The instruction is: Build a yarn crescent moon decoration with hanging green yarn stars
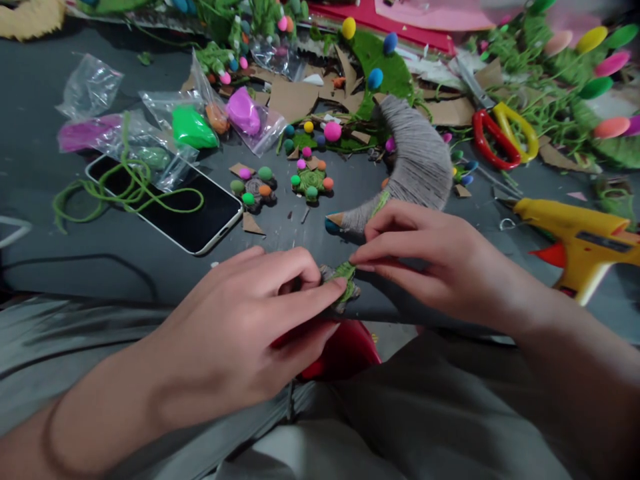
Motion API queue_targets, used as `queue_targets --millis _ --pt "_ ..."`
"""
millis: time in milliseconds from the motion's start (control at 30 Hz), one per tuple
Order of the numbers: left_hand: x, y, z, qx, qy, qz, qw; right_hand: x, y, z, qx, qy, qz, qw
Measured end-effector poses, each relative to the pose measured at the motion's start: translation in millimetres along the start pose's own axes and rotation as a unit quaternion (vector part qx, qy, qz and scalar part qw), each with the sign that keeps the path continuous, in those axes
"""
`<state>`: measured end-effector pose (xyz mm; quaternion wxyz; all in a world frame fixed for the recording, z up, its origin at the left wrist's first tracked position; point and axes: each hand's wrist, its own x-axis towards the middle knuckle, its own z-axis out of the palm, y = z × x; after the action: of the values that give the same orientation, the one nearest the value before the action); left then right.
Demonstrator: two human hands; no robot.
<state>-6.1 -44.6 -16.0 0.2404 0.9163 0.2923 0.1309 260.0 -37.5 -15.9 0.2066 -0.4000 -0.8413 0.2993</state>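
Observation:
A small green and grey yarn flower [344, 275] is pinched at the table's front edge between the thumb and fingers of my left hand [265, 313]. My right hand [430, 260] has its thumb and index fingertip closed on the flower's upper right edge, at a bit of green yarn. Fingers cover much of the flower. Just beyond my right hand lies a crescent wrapped in grey yarn [420, 153], its blue-and-tan tip pointing left. Two finished-looking yarn flowers with coloured balls, one grey [257, 190] and one green [313, 179], rest farther back.
On the left, a phone [200, 223] lies under loose green yarn [125, 177] and plastic bags [93, 87] of coloured clay [193, 127]. Scissors [500, 130] and a yellow glue gun [580, 233] lie right. Cardboard scraps [293, 100] and green decorations with coloured balls crowd the back.

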Motion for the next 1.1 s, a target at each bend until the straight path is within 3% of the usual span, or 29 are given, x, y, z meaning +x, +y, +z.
queue_targets --millis 200,533,767,1100 --pt "-0.9 -3.6 2.8 0.064 0.046 0.067 0.995 -0.2 1.0 5.6 -0.021 0.022 -0.023 0.999" --pt "-3.3 -2.3 -2.2 0.092 0.054 0.067 0.992 0.4 -12.0 11.8 -0.008 0.043 0.013 0.999" --pt "-0.9 -2.7 -1.1 0.082 0.057 -0.022 0.995 4.1 -14.0 20.0 -0.034 0.047 0.044 0.997" --pt "9.1 -4.8 17.9 0.099 0.057 -0.042 0.993 4.7 -16.8 25.3 -0.036 0.062 0.060 0.996"
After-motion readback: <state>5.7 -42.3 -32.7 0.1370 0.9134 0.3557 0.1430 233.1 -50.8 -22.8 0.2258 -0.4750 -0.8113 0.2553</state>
